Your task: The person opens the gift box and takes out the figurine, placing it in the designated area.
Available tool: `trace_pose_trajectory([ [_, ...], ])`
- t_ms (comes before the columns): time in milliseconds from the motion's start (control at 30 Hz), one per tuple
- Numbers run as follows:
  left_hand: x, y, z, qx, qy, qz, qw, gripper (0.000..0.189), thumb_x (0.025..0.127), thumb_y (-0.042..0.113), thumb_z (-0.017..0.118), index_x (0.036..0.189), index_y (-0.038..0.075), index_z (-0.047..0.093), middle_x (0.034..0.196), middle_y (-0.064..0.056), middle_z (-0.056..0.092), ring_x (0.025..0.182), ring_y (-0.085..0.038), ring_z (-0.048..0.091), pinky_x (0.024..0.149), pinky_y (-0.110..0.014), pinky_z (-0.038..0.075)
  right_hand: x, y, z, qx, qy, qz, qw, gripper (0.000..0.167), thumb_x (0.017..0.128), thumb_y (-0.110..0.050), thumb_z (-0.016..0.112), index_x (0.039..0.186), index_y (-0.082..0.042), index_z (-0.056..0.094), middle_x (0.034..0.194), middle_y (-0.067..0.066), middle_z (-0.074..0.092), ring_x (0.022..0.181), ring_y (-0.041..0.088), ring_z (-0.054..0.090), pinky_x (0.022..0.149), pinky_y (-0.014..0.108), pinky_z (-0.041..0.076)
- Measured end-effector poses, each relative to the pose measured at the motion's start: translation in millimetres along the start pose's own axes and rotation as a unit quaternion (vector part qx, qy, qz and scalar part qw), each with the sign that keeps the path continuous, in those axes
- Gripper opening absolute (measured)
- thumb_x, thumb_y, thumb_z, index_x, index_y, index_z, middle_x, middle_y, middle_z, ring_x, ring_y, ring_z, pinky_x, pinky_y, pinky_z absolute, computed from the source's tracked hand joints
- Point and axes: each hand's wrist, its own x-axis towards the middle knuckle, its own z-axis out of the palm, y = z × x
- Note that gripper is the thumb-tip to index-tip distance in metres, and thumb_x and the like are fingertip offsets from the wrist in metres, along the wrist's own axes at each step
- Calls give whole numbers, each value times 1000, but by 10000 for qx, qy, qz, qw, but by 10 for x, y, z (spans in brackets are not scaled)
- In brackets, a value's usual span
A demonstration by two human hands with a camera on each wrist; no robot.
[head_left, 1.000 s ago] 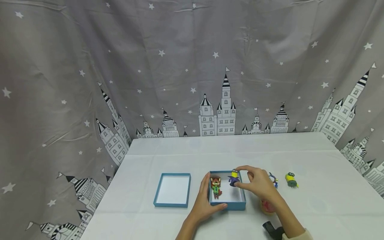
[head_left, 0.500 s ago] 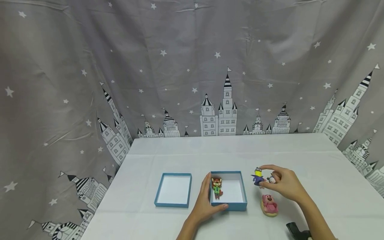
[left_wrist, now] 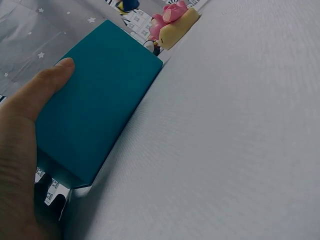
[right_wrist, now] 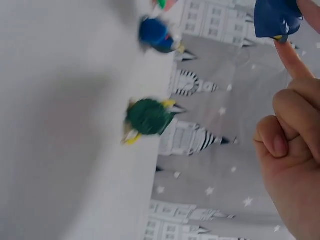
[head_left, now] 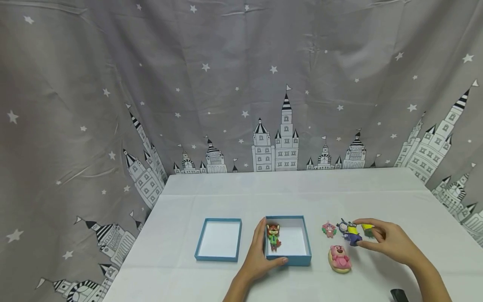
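My left hand (head_left: pixel 261 258) grips the blue open-topped box (head_left: pixel 299 261), its fingers along the left wall and its thumb at the front. In the left wrist view the thumb lies on the teal side of the box (left_wrist: pixel 102 100). A fox figurine (head_left: pixel 273 235) in green lies inside, by the left wall. Beyond the box to the right, my right hand (head_left: pixel 394 243) pinches a minion figurine (head_left: pixel 353 235), yellow on top and purple-blue below, between thumb and index finger. The right wrist view shows only the blue lower part of this minion figurine (right_wrist: pixel 275 20).
A shallow blue-rimmed lid (head_left: pixel 218 259) lies left of the box. Around the right hand are a pink bear figurine (head_left: pixel 340 259), a small pink figurine (head_left: pixel 329 230), a white-and-blue figurine (head_left: pixel 342 227) and a yellow-and-green minion figurine (head_left: pixel 367 229). A grey castle-print curtain (head_left: pixel 211 105) hangs behind the table.
My right hand has carried the purple-blue minion figurine out from over the box, rightward to the other figurines. The left hand keeps its hold on the box.
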Motion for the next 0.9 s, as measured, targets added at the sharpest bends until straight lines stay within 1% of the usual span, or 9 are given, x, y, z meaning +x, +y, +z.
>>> trace_pose_trajectory([
  [133, 0, 4, 1, -10, -1, 2, 10000, 115, 65, 42, 81, 149, 22, 5, 151, -17, 12, 136, -39, 15, 103, -61, 22, -74, 112, -35, 81, -227, 191, 9995, 52, 70, -31, 80, 115, -12, 63, 54, -6, 27, 46, 1, 23, 38, 23, 28],
  [400, 4, 4, 12, -59, 15, -17, 10000, 115, 65, 42, 81, 149, 23, 5, 151, -16, 11, 136, -37, 15, 104, -60, 21, -161, 308, -31, 170, -748, 95, 9970, 50, 73, -27, 78, 115, -7, 61, 55, -8, 28, 47, 0, 24, 39, 22, 28],
  [733, 14, -8, 21, -24, 11, 55, 10000, 116, 65, 41, 81, 149, 22, 5, 151, -17, 12, 136, -39, 15, 102, -62, 21, -195, 418, -12, 402, -1027, 272, 9935, 51, 74, -24, 77, 116, -2, 60, 57, -8, 29, 48, 1, 27, 40, 24, 28],
  [900, 2, 9, 13, -46, 18, 5, 10000, 115, 65, 42, 81, 149, 23, 5, 151, -16, 11, 136, -37, 15, 103, -61, 21, -197, 454, 2, 411, -1118, 379, 9922, 53, 72, -26, 78, 117, -2, 60, 57, -8, 30, 48, 1, 28, 41, 25, 27],
])
